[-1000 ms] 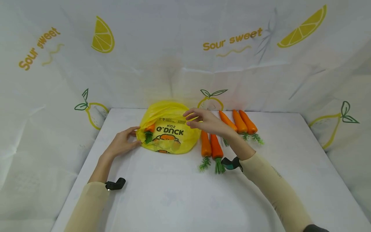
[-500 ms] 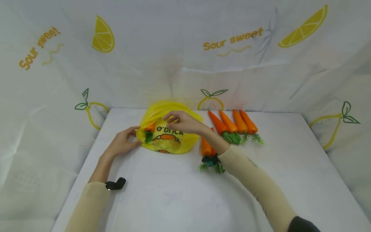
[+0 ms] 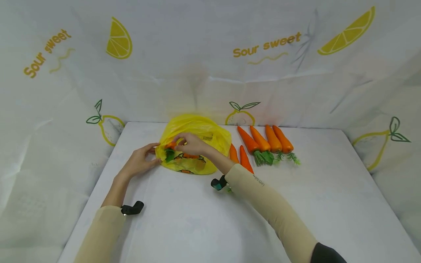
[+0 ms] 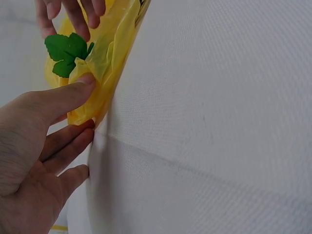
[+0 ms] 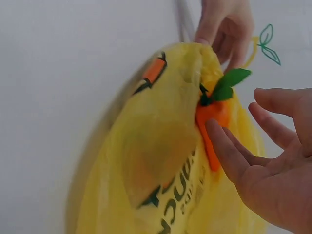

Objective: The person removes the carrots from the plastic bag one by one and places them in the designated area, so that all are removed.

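A yellow plastic bag (image 3: 218, 140) with duck print lies at the back of the table. My left hand (image 3: 140, 160) pinches its left edge, thumb (image 4: 73, 95) on top and fingers beneath. At the bag's mouth is an orange carrot (image 5: 219, 114) with green leaves (image 4: 66, 51) pointing out. My right hand (image 3: 192, 143) is over the bag beside this carrot. Its fingers (image 5: 229, 156) are spread, one at or very near the carrot's side; I cannot tell whether they touch. A blurred shape shows through the bag in the right wrist view.
Right of the bag, several carrots (image 3: 261, 140) lie in a row with green tops towards me. Two more carrots (image 3: 244, 160) lie nearer, partly covered by my right forearm. A white lemon-print cloth (image 3: 197, 73) hangs behind the white table (image 3: 177, 226).
My right hand has moved left across the bag from its right edge to the carrot at the mouth. My left hand has stayed on the bag's edge.
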